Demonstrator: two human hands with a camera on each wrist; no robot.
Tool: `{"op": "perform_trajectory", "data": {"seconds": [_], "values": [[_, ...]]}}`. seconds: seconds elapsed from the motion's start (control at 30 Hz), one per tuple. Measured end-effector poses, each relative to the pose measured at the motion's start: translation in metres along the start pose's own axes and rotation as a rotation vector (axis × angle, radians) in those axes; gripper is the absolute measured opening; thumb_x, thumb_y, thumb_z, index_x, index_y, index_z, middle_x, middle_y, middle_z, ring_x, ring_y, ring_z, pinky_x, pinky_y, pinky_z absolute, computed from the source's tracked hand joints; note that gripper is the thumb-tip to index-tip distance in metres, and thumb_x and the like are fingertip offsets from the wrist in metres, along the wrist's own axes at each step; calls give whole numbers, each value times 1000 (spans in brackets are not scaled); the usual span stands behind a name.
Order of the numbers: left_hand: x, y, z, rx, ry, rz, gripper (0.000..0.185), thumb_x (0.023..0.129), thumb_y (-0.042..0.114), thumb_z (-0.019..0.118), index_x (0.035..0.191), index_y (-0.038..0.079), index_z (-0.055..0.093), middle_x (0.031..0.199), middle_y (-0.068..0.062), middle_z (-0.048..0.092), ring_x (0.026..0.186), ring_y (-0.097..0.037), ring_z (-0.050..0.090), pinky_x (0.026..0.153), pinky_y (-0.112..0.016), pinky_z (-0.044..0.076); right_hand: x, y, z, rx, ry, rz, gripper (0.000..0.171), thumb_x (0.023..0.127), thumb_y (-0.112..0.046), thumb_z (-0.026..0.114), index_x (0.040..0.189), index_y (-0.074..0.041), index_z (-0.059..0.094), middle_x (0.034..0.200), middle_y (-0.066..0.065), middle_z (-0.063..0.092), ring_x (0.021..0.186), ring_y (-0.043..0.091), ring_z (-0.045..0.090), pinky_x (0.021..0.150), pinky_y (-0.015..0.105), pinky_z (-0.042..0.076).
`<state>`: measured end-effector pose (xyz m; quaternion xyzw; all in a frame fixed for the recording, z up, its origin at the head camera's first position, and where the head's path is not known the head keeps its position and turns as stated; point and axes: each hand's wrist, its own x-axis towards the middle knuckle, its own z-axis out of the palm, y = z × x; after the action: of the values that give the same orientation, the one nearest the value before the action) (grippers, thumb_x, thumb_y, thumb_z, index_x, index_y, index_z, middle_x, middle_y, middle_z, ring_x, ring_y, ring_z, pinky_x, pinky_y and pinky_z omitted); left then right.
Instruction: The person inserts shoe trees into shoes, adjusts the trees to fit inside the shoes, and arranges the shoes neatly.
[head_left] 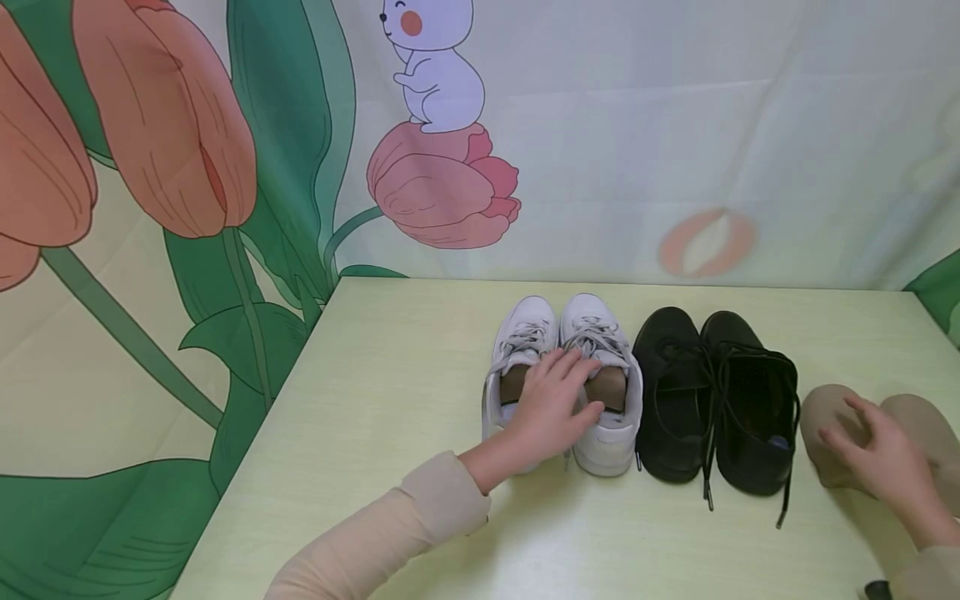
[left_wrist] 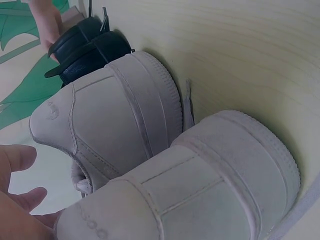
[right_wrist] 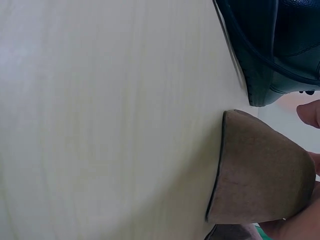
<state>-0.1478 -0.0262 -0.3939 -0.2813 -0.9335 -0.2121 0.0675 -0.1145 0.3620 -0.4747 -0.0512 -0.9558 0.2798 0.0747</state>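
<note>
A pair of white lace-up sneakers (head_left: 606, 450) stands side by side, toes toward the wall, with brown pieces (head_left: 606, 387) showing in their openings. My left hand (head_left: 551, 400) is over the sneakers with spread, relaxed fingers. In the left wrist view its fingertips are beside the heel collars of the sneakers (left_wrist: 200, 195). At the right, my right hand (head_left: 888, 458) hovers around a pair of beige suede-like shoes (head_left: 825, 412), thumb and fingers apart. The right wrist view shows the rounded back of one beige shoe (right_wrist: 265, 175), fingers just beyond it.
Black lace-up shoes (head_left: 675, 433) stand between the white and beige pairs, laces trailing onto the pale wooden table (head_left: 390, 400). Behind the table hangs a cloth (head_left: 637, 125) printed with tulips and a white animal. A small black item (head_left: 877, 590) shows by the right sleeve.
</note>
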Motion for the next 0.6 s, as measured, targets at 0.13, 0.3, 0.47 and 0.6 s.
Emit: {"op": "perform_trajectory", "data": {"seconds": [0.13,0.3,0.47,0.6], "values": [[0,1,0,7,-3,-1,43,86,29,54,126,16,45,135,-9,40,128,-27,31,102,-46,25,-1,3,2,-22,-13,43,70,89,-36,46,135,10,19,129,40,26,114,56,25,88,64,23],[1,2,2,5,-12,-5,43,86,29,54,127,17,45,136,-8,40,128,-27,31,102,-47,25,-2,8,4,-34,-31,71,74,89,-38,46,135,11,16,129,39,26,115,56,23,88,65,22],[2,3,4,-15,-19,4,45,86,29,55,127,17,44,135,-9,40,127,-28,32,103,-47,25,-4,10,4,-11,-28,53,73,88,-36,48,134,12,17,129,39,27,117,55,22,90,65,19],[4,3,4,-25,-29,8,45,85,30,55,128,19,44,136,-8,39,127,-27,31,103,-47,25,-5,11,4,-3,-30,52,74,88,-36,49,134,13,16,130,39,26,119,55,20,91,65,17]]}}
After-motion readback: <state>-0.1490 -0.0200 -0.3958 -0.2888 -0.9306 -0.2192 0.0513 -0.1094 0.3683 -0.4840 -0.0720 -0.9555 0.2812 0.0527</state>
